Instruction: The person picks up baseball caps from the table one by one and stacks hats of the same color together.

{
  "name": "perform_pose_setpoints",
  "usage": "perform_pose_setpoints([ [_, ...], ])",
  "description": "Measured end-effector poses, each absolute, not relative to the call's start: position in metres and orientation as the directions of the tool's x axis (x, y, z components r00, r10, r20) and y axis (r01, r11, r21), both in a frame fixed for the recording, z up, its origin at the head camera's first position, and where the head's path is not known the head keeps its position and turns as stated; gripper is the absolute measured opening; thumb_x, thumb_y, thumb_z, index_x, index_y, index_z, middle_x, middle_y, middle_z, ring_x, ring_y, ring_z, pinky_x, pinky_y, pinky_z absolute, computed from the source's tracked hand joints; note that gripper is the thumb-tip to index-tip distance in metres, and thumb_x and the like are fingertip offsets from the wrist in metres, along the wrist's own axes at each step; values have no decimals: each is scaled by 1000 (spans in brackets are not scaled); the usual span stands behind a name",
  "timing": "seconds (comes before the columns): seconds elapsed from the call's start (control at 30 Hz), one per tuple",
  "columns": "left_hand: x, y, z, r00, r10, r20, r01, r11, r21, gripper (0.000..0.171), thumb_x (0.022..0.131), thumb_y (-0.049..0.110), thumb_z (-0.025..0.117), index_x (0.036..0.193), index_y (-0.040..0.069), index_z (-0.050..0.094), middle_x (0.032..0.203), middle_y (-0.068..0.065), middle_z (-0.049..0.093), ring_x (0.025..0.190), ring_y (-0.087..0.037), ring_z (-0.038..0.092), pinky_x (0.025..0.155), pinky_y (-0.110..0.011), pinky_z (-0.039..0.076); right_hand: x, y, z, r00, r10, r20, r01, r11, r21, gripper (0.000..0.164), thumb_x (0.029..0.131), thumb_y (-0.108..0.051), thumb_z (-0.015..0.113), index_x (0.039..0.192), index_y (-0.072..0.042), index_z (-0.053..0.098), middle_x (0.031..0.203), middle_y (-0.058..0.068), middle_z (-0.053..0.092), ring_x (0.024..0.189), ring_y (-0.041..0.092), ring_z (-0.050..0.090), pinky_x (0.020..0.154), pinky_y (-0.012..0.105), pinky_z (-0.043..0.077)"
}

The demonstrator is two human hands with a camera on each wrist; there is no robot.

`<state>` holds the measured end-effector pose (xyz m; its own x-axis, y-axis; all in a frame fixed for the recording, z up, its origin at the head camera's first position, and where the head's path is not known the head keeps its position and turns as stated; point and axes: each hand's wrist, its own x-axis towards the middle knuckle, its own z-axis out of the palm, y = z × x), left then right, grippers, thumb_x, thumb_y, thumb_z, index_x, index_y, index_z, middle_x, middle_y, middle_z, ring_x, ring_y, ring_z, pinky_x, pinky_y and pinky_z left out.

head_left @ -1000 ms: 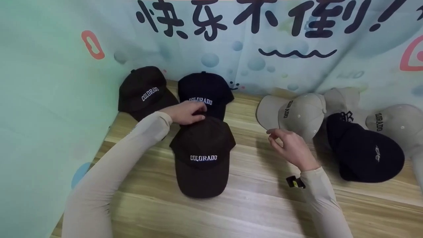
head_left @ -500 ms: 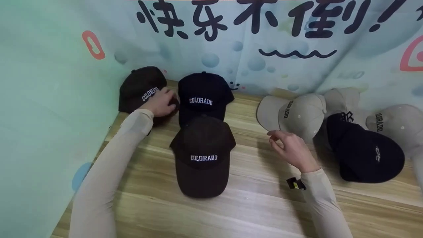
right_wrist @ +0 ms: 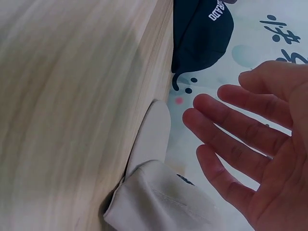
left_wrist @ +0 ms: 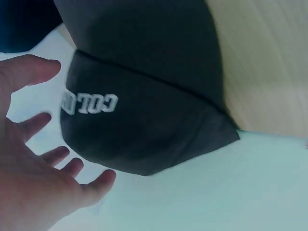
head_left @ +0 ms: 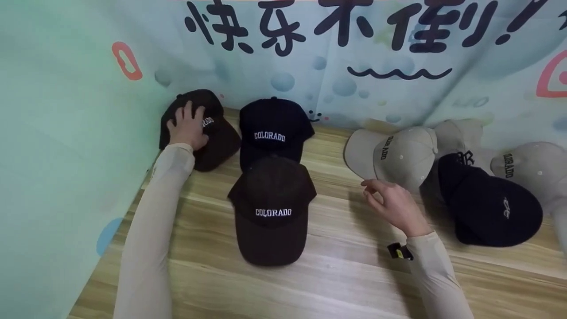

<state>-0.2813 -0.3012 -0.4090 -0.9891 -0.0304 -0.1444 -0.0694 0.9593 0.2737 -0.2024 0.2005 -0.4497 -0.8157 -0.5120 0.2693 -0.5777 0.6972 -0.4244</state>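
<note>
My left hand [head_left: 187, 128] is spread over the dark brown COLORADO cap [head_left: 221, 148] in the back left corner, covering part of its lettering. The left wrist view shows gaps between the spread fingers beside that cap's crown [left_wrist: 139, 134]. To its right stands a navy COLORADO cap [head_left: 274, 117], its brim partly hidden by a second dark brown cap [head_left: 272, 241] in front. Relaxed and holding nothing, my right hand [head_left: 394, 206] hovers near the front of a beige cap [head_left: 412, 150]. Its fingers are loosely extended in the right wrist view.
Another navy cap [head_left: 496, 212] lies at the right among more beige caps, including one at the far right [head_left: 533, 170]. A printed cloth backdrop [head_left: 283, 82] closes off the back, and a pale green wall [head_left: 53, 155] the left. All caps lie on a wood-grain table [head_left: 345, 274].
My left hand has moved left from the front brown cap's crown, past the corner cap's brim, to over that cap's crown, fingers spreading. The right hand and the caps have stayed nearly still.
</note>
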Motion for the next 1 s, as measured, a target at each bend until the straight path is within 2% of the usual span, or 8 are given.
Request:
perform_pose_setpoints([
  [0.13, -281, -305, -410, -987, -56, -153, -97, 954, 282, 77, 91, 11, 61, 152, 2, 14, 155, -26, 4, 138, -50, 4, 101, -72, 5, -200, 204, -451, -821, -503, 271, -571, 703, -425, 14, 90, -6, 66, 103, -3, 69, 89, 4, 69, 79, 21, 66, 65, 41, 50],
  [0.23, -282, -307, -411, -986, -74, -146, -115, 950, 291, 76, 92, 15, 59, 151, -2, 13, 153, -28, 10, 136, -52, 6, 100, -73, 4, -198, 206, -452, -819, -500, 281, -574, 705, -417, 14, 89, -5, 66, 102, -2, 69, 89, 5, 68, 80, 21, 66, 66, 41, 50],
  [0.4, -286, -307, -409, -980, -114, -164, -158, 947, 282, 76, 96, 23, 55, 148, -12, 11, 148, -34, 9, 132, -55, 6, 98, -73, 7, -197, 211, -451, -817, -499, 288, -576, 710, -406, 14, 88, -3, 66, 101, -2, 68, 87, 6, 69, 79, 22, 67, 63, 41, 51],
  [0.57, -290, -309, -408, -967, -128, -219, -183, 949, 258, 74, 96, 27, 52, 144, -15, 16, 144, -38, 8, 131, -56, 4, 95, -73, 9, -195, 217, -451, -826, -487, 284, -564, 715, -413, 13, 88, -4, 66, 101, -2, 68, 91, 6, 70, 80, 23, 68, 65, 43, 51],
  [0.73, -291, -314, -410, -965, -120, -235, -188, 938, 291, 76, 97, 37, 49, 143, -14, 18, 143, -40, 7, 130, -57, 3, 95, -73, 5, -193, 222, -452, -831, -475, 290, -557, 719, -416, 12, 87, -4, 67, 99, -3, 69, 90, 6, 70, 78, 22, 67, 65, 42, 51],
  [0.87, -290, -321, -413, -959, -130, -252, -216, 911, 352, 86, 95, 50, 47, 146, -8, 10, 146, -40, -1, 133, -58, -4, 96, -73, -2, -193, 224, -453, -827, -477, 297, -561, 721, -407, 12, 87, -3, 67, 98, -3, 69, 89, 6, 70, 76, 21, 67, 63, 41, 50],
  [1.0, -290, -326, -415, -949, -142, -283, -247, 890, 383, 98, 89, 61, 50, 147, -2, 2, 146, -43, -1, 132, -62, 1, 96, -74, -3, -193, 226, -453, -826, -479, 296, -563, 724, -400, 11, 87, -4, 67, 98, -3, 69, 89, 7, 70, 76, 21, 67, 64, 41, 51],
])
